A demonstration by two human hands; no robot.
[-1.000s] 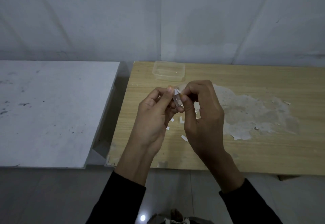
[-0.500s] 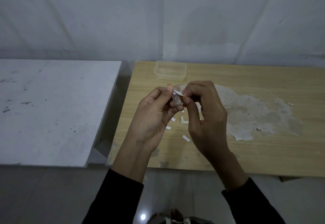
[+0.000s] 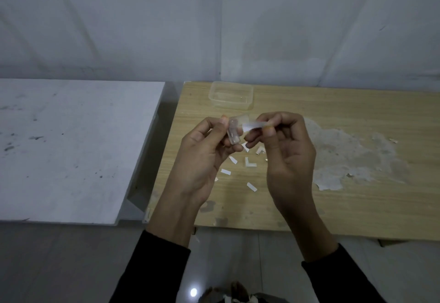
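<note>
**Holding a small clear plastic piece (image 3: pixel 234 132) with a white paper strip (image 3: pixel 253 126) attached**

The left hand (image 3: pixel 202 157) grips the clear piece upright between the thumb tip and curled fingers (image 3: pixel 234 148). The piece sits at the fingertips, above the palm. The right hand (image 3: pixel 289 157) pinches the far end of the strip between thumb and bent forefinger, with the other fingers curled beneath. The strip runs roughly level from the upper end of the piece to the right fingertips, spanning the gap between the hands. Both hands hover above a light wooden table (image 3: pixel 345 210). Small white paper scraps (image 3: pixel 250 162), some L-shaped, lie below the fingers. A clear rectangular plastic container (image 3: pixel 210 96) stands beyond the fingertips.
</note>
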